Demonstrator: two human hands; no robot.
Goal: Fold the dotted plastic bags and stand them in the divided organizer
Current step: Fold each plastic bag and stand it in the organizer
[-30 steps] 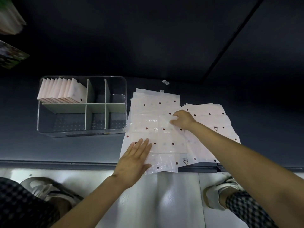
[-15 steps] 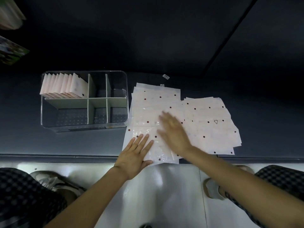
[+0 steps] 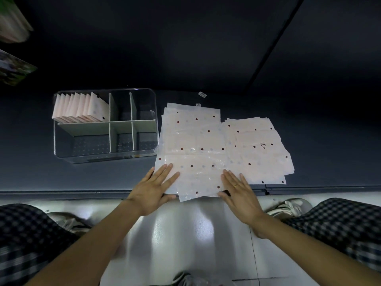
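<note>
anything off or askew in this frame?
Minor only. The top bag sits skewed, its near edge hanging past the table edge between the left hand and right hand. Two small tags lie loose behind the stacks. The folded bags in the organizer lean instead of standing straight.

The near corners of the top dotted bag point(image 3: 195, 162) lie hidden under the flat left hand point(image 3: 153, 190) and right hand point(image 3: 240, 193), and the bags beneath it show only as thin edges, too many to count. The folded bags point(image 3: 80, 108) in the organizer point(image 3: 144, 155) overlap, each covering most of the next. Two small labels point(image 3: 202, 94) on the table point(image 3: 31, 162) are too small to read. Blurred objects point(image 3: 14, 65) are cut off at the left edge.
</note>
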